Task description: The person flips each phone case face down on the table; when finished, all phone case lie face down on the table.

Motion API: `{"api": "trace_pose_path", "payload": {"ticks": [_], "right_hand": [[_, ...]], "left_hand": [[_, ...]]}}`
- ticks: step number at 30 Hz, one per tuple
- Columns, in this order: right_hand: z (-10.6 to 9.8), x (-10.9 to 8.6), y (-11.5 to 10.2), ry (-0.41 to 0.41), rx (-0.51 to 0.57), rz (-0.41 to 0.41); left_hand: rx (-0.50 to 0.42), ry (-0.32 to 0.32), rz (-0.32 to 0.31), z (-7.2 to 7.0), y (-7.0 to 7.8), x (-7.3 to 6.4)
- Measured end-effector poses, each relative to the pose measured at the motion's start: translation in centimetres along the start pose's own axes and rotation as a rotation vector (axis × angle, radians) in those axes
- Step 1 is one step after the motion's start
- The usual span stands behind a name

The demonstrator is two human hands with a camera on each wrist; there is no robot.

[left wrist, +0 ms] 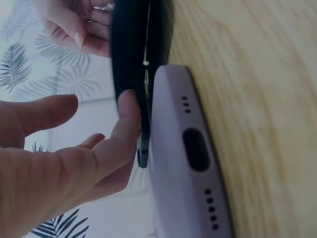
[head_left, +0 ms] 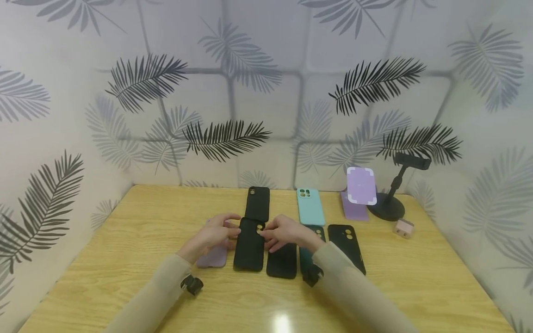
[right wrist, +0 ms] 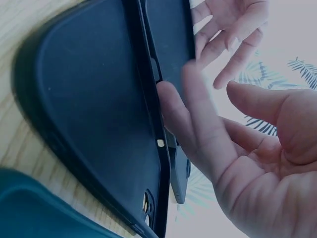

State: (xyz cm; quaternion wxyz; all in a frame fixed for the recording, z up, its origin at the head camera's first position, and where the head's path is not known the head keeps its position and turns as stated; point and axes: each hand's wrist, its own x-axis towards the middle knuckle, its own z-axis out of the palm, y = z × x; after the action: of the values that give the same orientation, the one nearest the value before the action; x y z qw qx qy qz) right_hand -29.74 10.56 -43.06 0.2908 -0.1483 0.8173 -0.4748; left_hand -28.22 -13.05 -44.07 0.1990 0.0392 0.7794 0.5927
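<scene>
A black phone case [head_left: 249,252] lies in the middle of the table, between both hands. My left hand [head_left: 214,233] is at its left edge; in the left wrist view, a fingertip touches the dark case edge [left wrist: 124,54] while the thumb stays apart. My right hand [head_left: 287,230] reaches to its right edge by the camera cutouts, fingers extended, over another black phone case [head_left: 281,263]. Below my left hand is a lilac phone case [head_left: 212,259], partly covered. A dark teal phone case [head_left: 306,261] lies partly hidden under my right wrist.
Behind stand a black phone case [head_left: 257,206] and a light blue one [head_left: 311,208]. Another black case [head_left: 347,245] lies to the right. Farther right are a purple card-like piece [head_left: 361,186] propped up, a black phone stand [head_left: 387,206] and a pink charger [head_left: 404,228].
</scene>
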Motion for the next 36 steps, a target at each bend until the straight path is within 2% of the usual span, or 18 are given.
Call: {"api": "trace_pose_path", "payload": {"ticks": [2,11,19,24,28,33,36], "right_hand": [[0.2,0.2,0.0,-0.004,0.006,-0.003],[1.5,0.7,-0.3,-0.010,0.042,-0.020],[1.8,0.7,0.0,-0.098,0.110,-0.059],[2.1,0.7,0.0,-0.116,0.151,-0.102],[2.3,0.6,0.3,-0.074,0.188,-0.122],[2.6,0.6,0.6,0.034,0.265,-0.143],[2.6,0.4,0.7,0.083,0.280,-0.158]], "left_hand": [[-0.007,0.015,0.007,0.0,0.1,0.0],[-0.063,-0.002,0.022,-0.1,-0.1,0.4],[-0.127,-0.014,0.053,0.0,-0.1,0.6],[-0.140,-0.026,0.070,0.5,0.2,0.6],[-0.142,-0.040,0.072,0.6,0.2,0.7],[-0.153,-0.078,0.081,0.7,-0.1,0.8],[-0.098,-0.087,0.081,0.6,-0.3,0.9]]}}
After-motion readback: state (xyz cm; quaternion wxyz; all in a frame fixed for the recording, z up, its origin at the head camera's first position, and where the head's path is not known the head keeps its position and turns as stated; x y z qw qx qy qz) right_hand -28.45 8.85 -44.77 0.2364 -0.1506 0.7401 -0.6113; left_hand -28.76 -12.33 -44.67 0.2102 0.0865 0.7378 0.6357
